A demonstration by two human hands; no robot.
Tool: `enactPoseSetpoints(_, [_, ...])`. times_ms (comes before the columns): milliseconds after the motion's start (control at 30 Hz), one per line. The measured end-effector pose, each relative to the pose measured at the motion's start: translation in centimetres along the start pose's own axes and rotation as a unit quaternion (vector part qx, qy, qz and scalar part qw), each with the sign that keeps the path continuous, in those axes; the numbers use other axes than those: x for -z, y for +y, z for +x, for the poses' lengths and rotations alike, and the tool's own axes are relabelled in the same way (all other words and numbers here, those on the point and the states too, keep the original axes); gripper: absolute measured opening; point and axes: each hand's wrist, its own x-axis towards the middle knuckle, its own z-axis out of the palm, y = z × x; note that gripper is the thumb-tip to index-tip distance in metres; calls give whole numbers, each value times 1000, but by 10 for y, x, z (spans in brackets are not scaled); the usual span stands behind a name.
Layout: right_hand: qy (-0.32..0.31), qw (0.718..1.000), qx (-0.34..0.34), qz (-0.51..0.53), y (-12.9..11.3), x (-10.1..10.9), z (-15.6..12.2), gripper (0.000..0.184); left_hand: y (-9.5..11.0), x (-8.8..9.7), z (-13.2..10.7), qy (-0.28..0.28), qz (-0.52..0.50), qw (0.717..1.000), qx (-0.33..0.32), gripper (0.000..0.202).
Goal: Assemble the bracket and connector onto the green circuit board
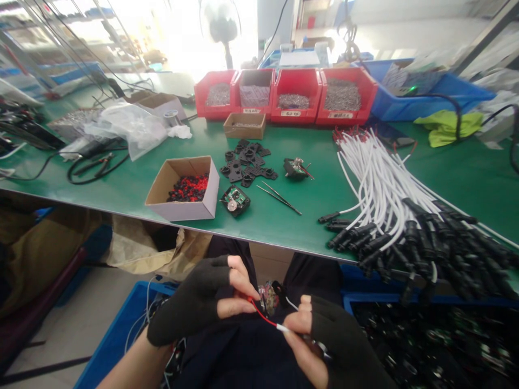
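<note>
Both hands are in my lap below the table edge, in black fingerless gloves. My left hand pinches the end of a thin red wire next to a small circuit part. My right hand is closed on the white cable that the red wire comes out of. On the green table lie tweezers, a small round assembled board, a pile of black plastic pieces and another small assembly.
A cardboard box of red and black parts sits near the table's front edge. Several red bins line the back. A big bundle of white cables with black plugs covers the right. Blue crates stand beneath.
</note>
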Motion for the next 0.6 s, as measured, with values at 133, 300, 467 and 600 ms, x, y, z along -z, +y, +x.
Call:
enactPoseSetpoints(133, [-7, 1000, -5, -3, 6, 2, -3, 15, 1, 1, 1, -1, 9, 1000, 4, 3])
enactPoseSetpoints(300, [12, 1000, 15, -4, 6, 0, -3, 13, 1, 1, 1, -4, 9, 1000, -2, 5])
enactPoseSetpoints(467, [20, 1000, 1, -4, -3, -3, 3, 16, 1, 1, 2, -1, -9, 1000, 6, 3])
enactPoseSetpoints(600, [13, 999, -27, 15, -8, -2, 8, 20, 0, 0, 2, 2, -44, 999, 20, 8])
